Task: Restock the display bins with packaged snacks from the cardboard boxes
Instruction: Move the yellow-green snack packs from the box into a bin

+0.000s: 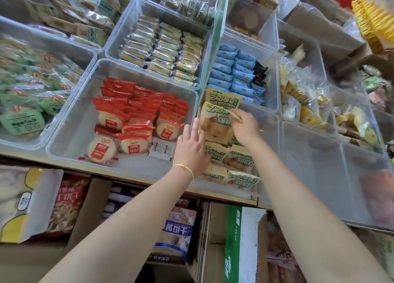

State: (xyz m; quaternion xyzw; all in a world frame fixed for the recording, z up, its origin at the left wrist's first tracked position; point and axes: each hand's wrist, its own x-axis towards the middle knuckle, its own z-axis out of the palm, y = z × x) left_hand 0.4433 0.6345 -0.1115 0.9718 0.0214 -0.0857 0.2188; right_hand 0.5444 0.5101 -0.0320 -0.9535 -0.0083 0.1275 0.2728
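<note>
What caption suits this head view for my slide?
Right hand pinches a yellow-green snack packet over its clear bin; left hand steadies the stack.

right hand pinching cream packet, clear bin

A long pale wooden display shelf carries rows of clear plastic bins set touching side by side. Along its front edge stand a bin of green-wrapped packets at the left, a wide bin of red-wrapped round cakes next to it, a narrow bin of cream-and-green packets past the middle, and further clear bins toward the right. Behind them, toward the back edge, sit a bin of yellow-green bars and a bin of blue packets.
</note>
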